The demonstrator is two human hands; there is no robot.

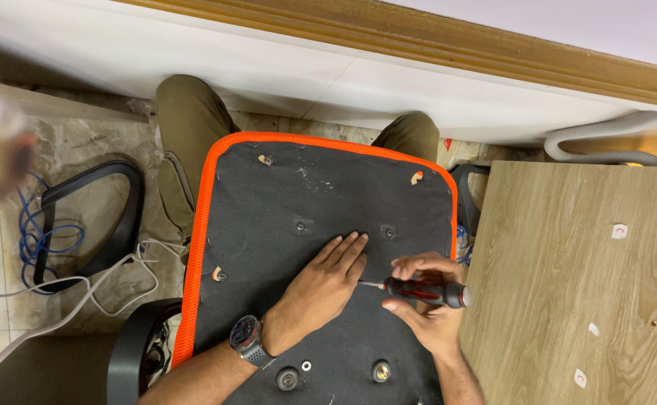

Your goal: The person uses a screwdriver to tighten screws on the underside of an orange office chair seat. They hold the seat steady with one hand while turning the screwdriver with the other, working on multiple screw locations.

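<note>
Head view: right hand [427,300] grips screwdriver [418,289], axis horizontal, tip pointing left.

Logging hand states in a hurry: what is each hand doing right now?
Left hand: open, flat on the black chair seat underside, holding nothing.
Right hand: closed around a red and black screwdriver.
</note>
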